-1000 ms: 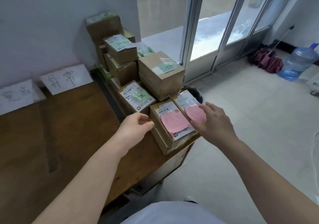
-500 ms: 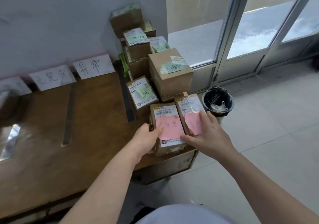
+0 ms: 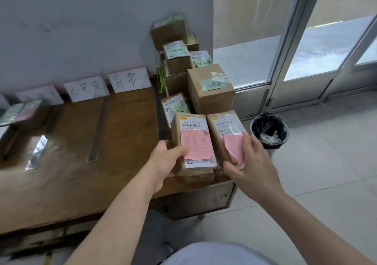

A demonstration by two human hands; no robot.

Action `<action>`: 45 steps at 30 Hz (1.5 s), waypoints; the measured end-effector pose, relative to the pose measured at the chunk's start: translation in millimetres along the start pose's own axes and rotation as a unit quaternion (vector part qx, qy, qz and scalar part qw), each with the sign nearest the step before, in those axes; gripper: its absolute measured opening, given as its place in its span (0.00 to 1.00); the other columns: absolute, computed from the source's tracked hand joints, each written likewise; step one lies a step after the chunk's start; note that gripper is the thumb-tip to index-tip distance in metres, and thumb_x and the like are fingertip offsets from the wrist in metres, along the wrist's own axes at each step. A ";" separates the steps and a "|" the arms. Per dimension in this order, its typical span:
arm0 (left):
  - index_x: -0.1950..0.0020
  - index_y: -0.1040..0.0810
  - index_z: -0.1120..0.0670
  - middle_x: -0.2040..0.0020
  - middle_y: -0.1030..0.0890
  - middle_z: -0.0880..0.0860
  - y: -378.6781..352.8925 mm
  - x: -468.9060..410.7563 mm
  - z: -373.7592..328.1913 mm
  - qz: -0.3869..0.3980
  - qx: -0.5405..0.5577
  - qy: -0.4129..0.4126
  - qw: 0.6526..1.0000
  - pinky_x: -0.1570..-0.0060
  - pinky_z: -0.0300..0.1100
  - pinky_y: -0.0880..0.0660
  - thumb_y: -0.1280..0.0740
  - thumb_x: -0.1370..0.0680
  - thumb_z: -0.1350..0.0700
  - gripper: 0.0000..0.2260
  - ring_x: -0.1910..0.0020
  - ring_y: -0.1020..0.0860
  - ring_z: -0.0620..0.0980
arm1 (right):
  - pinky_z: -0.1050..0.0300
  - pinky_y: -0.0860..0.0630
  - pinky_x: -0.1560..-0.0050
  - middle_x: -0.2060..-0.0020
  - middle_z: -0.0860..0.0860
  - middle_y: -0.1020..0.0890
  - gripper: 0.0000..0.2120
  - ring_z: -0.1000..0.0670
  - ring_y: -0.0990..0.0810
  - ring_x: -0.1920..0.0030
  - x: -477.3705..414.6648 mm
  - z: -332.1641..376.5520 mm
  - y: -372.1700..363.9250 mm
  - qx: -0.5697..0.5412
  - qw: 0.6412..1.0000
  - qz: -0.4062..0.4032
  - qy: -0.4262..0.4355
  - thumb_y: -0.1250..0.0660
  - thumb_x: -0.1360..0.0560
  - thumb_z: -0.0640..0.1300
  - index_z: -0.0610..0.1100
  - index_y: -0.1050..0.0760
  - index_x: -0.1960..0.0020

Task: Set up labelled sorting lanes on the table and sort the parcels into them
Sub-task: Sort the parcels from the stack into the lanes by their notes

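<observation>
**While Lanes Wait, a Paired Grab**

Since the left parcel (image 3: 193,142) and right parcel (image 3: 225,129) both bear pink notes, they probably share one lane, hence the paired grab at the right end of the desk (image 3: 126,142). Left hand (image 3: 163,160) curls round its parcel's near corner, thumb on top; right hand (image 3: 253,162) clamps the other, fingers over the note.

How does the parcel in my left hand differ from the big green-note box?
The parcel has a pink note; the big box a green note. The parcel is flatter, the big box taller. The left hand grips the parcel; nobody holds the big box. Both are brown cardboard.
</observation>
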State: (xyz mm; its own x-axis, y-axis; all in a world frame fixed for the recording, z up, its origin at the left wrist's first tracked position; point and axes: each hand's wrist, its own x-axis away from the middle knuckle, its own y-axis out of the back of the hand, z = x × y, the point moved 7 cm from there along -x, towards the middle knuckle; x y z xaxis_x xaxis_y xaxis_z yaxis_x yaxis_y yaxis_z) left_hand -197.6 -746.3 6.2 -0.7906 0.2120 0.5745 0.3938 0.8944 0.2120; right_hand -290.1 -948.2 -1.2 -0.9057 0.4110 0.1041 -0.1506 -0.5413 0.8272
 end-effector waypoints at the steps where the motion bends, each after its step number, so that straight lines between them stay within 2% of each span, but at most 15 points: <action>1: 0.33 0.33 0.52 0.44 0.18 0.53 9.5 4.0 -4.5 -0.015 0.006 -0.012 1.000 0.52 0.47 0.22 0.32 0.21 0.51 0.19 0.46 0.19 0.50 | 0.48 0.37 0.30 0.23 0.53 0.51 0.45 0.47 0.46 0.26 0.4 6.7 1.8 0.002 1.000 0.002 0.018 0.37 0.28 0.62 0.50 0.59 0.21; 3: 0.34 0.32 0.52 0.45 0.18 0.53 29.2 13.1 -11.5 -0.050 0.020 -0.034 0.998 0.56 0.45 0.24 0.33 0.20 0.51 0.17 0.47 0.20 0.50 | 0.48 0.38 0.30 0.23 0.54 0.52 0.46 0.48 0.47 0.26 -2.5 25.2 5.0 0.000 0.999 0.001 0.055 0.37 0.28 0.62 0.51 0.60 0.22; 7: 0.34 0.29 0.52 0.46 0.17 0.52 73.9 34.3 -9.0 -0.118 0.060 -0.061 0.989 0.54 0.46 0.22 0.33 0.20 0.50 0.16 0.47 0.19 0.50 | 0.45 0.42 0.27 0.22 0.55 0.57 0.46 0.48 0.53 0.23 -11.8 79.3 1.0 0.008 0.993 0.018 0.116 0.38 0.26 0.64 0.53 0.64 0.22; 13: 0.38 0.24 0.53 0.50 0.15 0.53 152.9 74.9 21.9 -0.205 0.135 -0.062 0.967 0.51 0.50 0.19 0.34 0.20 0.51 0.12 0.48 0.18 0.51 | 0.47 0.39 0.29 0.22 0.55 0.56 0.46 0.48 0.50 0.24 -0.8 165.5 -28.1 0.007 0.978 0.042 0.205 0.39 0.26 0.64 0.53 0.64 0.22; 16: 0.38 0.24 0.54 0.53 0.14 0.53 186.1 88.5 43.1 -0.237 0.157 -0.048 0.958 0.55 0.49 0.18 0.34 0.20 0.52 0.13 0.50 0.17 0.52 | 0.48 0.39 0.29 0.22 0.54 0.56 0.45 0.47 0.50 0.24 9.6 199.0 -47.3 0.019 0.972 0.055 0.226 0.39 0.26 0.64 0.52 0.64 0.22; 21: 0.38 0.23 0.54 0.52 0.15 0.54 260.0 114.8 83.0 -0.272 0.173 -0.035 0.946 0.60 0.45 0.21 0.35 0.20 0.52 0.12 0.50 0.17 0.52 | 0.48 0.35 0.31 0.22 0.54 0.56 0.46 0.46 0.47 0.24 34.2 269.0 -100.5 0.025 0.968 0.070 0.241 0.37 0.26 0.65 0.53 0.62 0.22; 25: 0.38 0.26 0.54 0.52 0.15 0.54 332.7 134.9 117.7 -0.304 0.183 -0.020 0.935 0.51 0.52 0.20 0.34 0.20 0.52 0.13 0.50 0.17 0.52 | 0.46 0.33 0.32 0.22 0.55 0.55 0.46 0.46 0.46 0.24 53.8 324.1 -153.6 0.028 0.966 0.086 0.242 0.37 0.28 0.67 0.55 0.63 0.23; 27: 0.37 0.27 0.54 0.51 0.15 0.54 370.5 145.5 136.2 -0.316 0.190 -0.015 0.929 0.50 0.52 0.20 0.34 0.20 0.53 0.13 0.50 0.17 0.52 | 0.46 0.33 0.32 0.22 0.55 0.55 0.46 0.46 0.45 0.25 64.0 353.2 -180.0 0.034 0.964 0.090 0.248 0.38 0.28 0.68 0.55 0.63 0.23; 30: 0.38 0.26 0.54 0.51 0.15 0.54 423.2 160.4 163.5 -0.329 0.198 -0.009 0.923 0.55 0.49 0.20 0.34 0.20 0.54 0.12 0.52 0.18 0.52 | 0.44 0.34 0.31 0.22 0.54 0.55 0.46 0.45 0.45 0.25 78.9 398.5 -218.4 0.033 0.959 0.100 0.263 0.38 0.28 0.68 0.55 0.63 0.23; 34: 0.37 0.28 0.53 0.52 0.15 0.53 486.0 174.8 195.3 -0.345 0.207 0.011 0.915 0.53 0.51 0.19 0.34 0.20 0.54 0.12 0.52 0.17 0.52 | 0.42 0.39 0.29 0.22 0.53 0.55 0.46 0.42 0.48 0.24 99.4 460.6 -264.8 0.032 0.951 0.126 0.281 0.39 0.27 0.67 0.54 0.63 0.22; 39: 0.34 0.31 0.53 0.53 0.14 0.53 552.7 184.5 222.0 -0.368 0.227 0.006 0.902 0.64 0.45 0.21 0.33 0.21 0.55 0.17 0.56 0.16 0.50 | 0.44 0.36 0.30 0.22 0.52 0.53 0.46 0.43 0.46 0.24 119.2 527.8 -303.2 0.039 0.935 0.137 0.324 0.38 0.27 0.66 0.51 0.60 0.22; 45: 0.34 0.31 0.54 0.53 0.15 0.53 632.3 171.9 237.6 -0.410 0.228 0.004 0.883 0.64 0.45 0.21 0.33 0.21 0.55 0.16 0.58 0.16 0.49 | 0.46 0.36 0.31 0.22 0.49 0.53 0.44 0.43 0.45 0.25 106.6 585.4 -336.0 0.048 0.924 0.136 0.354 0.39 0.25 0.64 0.48 0.59 0.21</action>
State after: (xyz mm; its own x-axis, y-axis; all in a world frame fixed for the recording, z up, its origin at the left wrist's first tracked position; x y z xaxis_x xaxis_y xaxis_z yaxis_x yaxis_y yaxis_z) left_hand -195.8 -50.8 51.1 -0.7176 -0.5826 0.3815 -0.5415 0.8113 0.2205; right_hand -104.0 -293.1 55.2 -0.9424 -0.3316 -0.0439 0.1259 -0.4733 0.8718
